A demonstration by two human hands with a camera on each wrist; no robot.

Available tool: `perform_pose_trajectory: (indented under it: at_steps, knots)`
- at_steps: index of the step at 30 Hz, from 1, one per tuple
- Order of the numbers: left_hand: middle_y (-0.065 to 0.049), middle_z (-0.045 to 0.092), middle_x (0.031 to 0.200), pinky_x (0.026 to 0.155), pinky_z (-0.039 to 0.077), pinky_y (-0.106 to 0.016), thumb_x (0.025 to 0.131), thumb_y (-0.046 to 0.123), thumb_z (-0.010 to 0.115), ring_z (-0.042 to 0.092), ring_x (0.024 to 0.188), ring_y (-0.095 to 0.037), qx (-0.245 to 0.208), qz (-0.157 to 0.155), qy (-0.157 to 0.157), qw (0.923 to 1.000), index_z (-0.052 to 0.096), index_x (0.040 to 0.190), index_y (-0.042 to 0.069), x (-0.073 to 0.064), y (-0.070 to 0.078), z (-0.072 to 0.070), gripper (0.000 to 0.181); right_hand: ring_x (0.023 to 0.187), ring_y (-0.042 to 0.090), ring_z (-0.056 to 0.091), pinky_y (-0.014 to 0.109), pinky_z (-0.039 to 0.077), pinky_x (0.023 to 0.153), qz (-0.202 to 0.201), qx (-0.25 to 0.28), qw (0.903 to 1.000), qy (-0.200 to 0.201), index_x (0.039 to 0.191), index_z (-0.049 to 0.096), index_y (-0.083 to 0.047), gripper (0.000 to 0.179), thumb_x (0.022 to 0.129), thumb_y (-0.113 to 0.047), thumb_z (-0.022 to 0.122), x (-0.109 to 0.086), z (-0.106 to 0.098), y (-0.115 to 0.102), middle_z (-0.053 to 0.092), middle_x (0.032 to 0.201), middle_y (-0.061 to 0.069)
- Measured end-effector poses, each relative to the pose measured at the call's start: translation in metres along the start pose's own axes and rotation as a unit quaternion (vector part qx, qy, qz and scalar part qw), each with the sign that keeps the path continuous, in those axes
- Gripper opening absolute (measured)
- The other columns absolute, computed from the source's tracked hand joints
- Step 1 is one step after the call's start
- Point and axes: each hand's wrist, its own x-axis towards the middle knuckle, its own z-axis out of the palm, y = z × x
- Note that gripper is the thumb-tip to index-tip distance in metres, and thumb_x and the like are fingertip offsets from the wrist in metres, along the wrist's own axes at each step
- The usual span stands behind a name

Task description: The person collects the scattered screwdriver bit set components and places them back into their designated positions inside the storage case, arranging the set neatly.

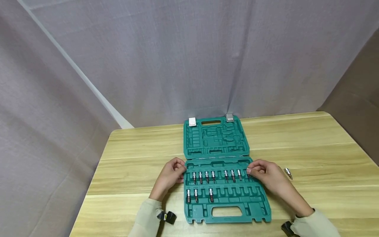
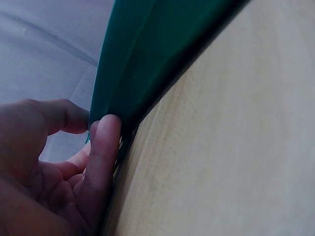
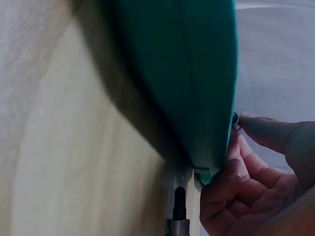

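Note:
A green plastic tool case [image 1: 226, 219] lies unfolded on the table, several chrome bit sockets seated in its near half. My left hand [image 1: 169, 175] holds the case's left edge, with the thumb on top and fingers against the side wall. At the right end of the upper row, my right hand [image 1: 267, 175] pinches a bit socket [image 3: 236, 118] between thumb and fingers. Its lower part is hidden by the case wall in the right wrist view, so I cannot tell how deep it sits. Another bit socket [image 1: 288, 173] lies loose on the table, right of the case.
The case lid [image 1: 217, 138] lies back with moulded recesses and two latches [image 1: 192, 121] at its far edge. The wooden table [image 1: 133, 148] extends to both sides. A grey curtain [image 1: 177, 65] hangs behind the table's far edge.

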Motion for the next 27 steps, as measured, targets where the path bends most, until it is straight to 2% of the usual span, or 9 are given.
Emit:
perform_pose_trajectory:
  at_steps: [9,16,20,24,27]
  knots:
    - [-0.003,0.057,0.089,0.059,0.061,-0.027,0.098,0.008,0.061,0.058,0.068,-0.015,-0.011,0.004,-0.004,0.9999,0.060,0.111,0.000,0.000,-0.001,0.000,0.015,0.071,0.016,0.052,0.028,0.043,0.061,-0.005,-0.075,0.9971,0.010,0.100,0.075,-0.009,0.010,0.102,-0.016,0.068,0.004,0.004,-0.005,0.071,0.085,-0.002]
    - [-0.003,0.056,0.089,0.059,0.061,-0.026,0.098,0.008,0.061,0.058,0.068,-0.015,-0.008,0.007,-0.003,0.9999,0.060,0.111,0.000,0.001,-0.002,0.001,0.015,0.067,0.015,0.048,0.026,0.038,0.059,-0.027,-0.099,0.9944,0.026,0.096,0.075,-0.012,0.009,0.101,-0.012,0.068,0.005,0.007,-0.003,0.069,0.081,-0.004]
    - [-0.003,0.056,0.089,0.060,0.061,-0.027,0.098,0.008,0.061,0.058,0.068,-0.015,-0.004,0.009,-0.005,0.9999,0.060,0.112,0.000,0.000,-0.002,0.001,0.016,0.067,0.015,0.048,0.026,0.039,0.058,-0.036,-0.095,0.9945,0.025,0.095,0.076,-0.014,0.006,0.100,-0.013,0.072,0.007,0.005,0.001,0.069,0.080,-0.003]
    - [-0.003,0.056,0.089,0.060,0.060,-0.027,0.098,0.008,0.062,0.058,0.068,-0.015,-0.004,0.010,-0.006,0.9999,0.060,0.112,0.001,0.000,-0.001,0.001,0.016,0.068,0.016,0.047,0.025,0.038,0.058,-0.026,-0.076,0.9967,0.009,0.095,0.078,-0.013,0.005,0.097,-0.017,0.076,0.010,0.003,0.004,0.067,0.078,-0.003]
    - [-0.002,0.056,0.089,0.060,0.060,-0.027,0.099,0.009,0.061,0.058,0.068,-0.015,-0.003,0.012,-0.005,0.9999,0.060,0.112,0.001,0.000,-0.001,0.000,0.015,0.071,0.016,0.049,0.026,0.040,0.061,-0.022,-0.069,0.9974,-0.002,0.092,0.079,-0.014,0.005,0.096,-0.017,0.078,0.014,0.002,0.004,0.071,0.083,-0.002]
